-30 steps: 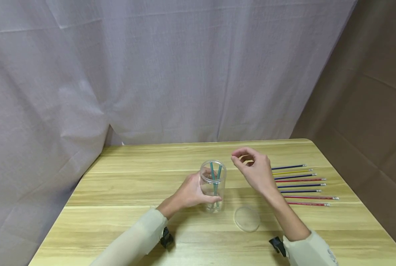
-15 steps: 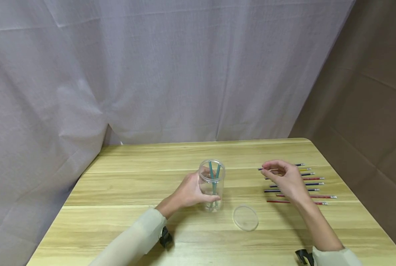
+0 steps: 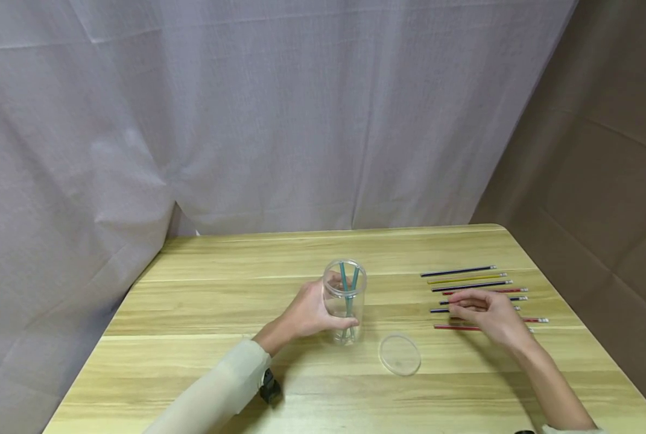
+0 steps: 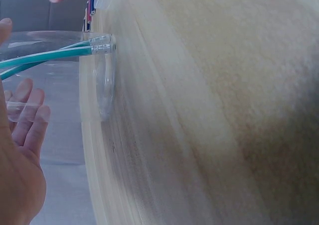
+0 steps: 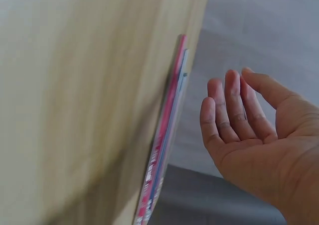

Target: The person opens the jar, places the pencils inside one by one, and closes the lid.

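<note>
My left hand [image 3: 314,312] wraps round a clear plastic jar [image 3: 338,336] that stands open-topped near the middle of the table. Inside it two teal pencils [image 3: 342,277] lean crossed, their metal-banded ends at the jar's bottom in the left wrist view. Over a row of pencils at the right hovers my right hand [image 3: 491,313], its fingers loosely bent and nothing between them. The right wrist view has that hand [image 5: 254,130] beside a red pencil [image 5: 172,95]. Several dark blue and red pencils lie partly hidden beneath the hand; a yellow pencil [image 3: 464,279] lies farther back.
A round clear lid [image 3: 400,355] lies flat on the table [image 3: 203,301], right of the jar and nearer me. A grey cloth [image 3: 268,120] hangs behind the table's far edge, and a brown panel [image 3: 599,199] borders the right side.
My right hand has moved from beside the jar to the right and nearer me, over the pencil row. My left hand has kept its hold on the jar.
</note>
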Tool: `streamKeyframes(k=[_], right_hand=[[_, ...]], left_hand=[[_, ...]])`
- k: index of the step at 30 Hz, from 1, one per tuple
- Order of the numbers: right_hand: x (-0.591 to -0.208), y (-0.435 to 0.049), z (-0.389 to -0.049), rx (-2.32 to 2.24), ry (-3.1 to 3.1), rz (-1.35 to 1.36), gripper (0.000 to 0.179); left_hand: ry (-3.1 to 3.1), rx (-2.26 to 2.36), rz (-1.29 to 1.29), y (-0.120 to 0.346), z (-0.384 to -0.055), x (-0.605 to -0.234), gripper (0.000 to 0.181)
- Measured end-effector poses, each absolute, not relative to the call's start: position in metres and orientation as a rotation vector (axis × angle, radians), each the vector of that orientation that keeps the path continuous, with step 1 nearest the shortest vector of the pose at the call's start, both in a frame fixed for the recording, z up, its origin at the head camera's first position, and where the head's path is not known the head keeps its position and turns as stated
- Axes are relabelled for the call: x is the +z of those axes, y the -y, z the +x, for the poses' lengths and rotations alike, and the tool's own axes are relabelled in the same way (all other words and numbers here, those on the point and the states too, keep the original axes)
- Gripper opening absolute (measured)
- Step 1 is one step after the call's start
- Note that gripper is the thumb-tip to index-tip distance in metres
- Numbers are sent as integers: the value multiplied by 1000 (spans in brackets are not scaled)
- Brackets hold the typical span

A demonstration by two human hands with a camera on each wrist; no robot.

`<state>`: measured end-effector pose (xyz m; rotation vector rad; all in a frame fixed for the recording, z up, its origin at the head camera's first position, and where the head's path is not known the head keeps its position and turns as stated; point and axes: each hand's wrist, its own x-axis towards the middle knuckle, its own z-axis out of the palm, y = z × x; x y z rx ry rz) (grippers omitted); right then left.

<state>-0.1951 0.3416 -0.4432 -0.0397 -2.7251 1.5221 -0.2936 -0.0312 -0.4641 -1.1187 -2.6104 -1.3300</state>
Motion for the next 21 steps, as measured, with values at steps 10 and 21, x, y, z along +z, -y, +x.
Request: streamKeyframes(k=[10, 21], right_hand=[[-462, -353, -188, 1524, 2772, 0, 32], [-469, -353, -190, 1427, 2779, 38, 27]], left_hand=[[2614, -1352, -1124, 31, -293, -464, 78], [2613, -1367, -1123, 31, -293, -463, 81]])
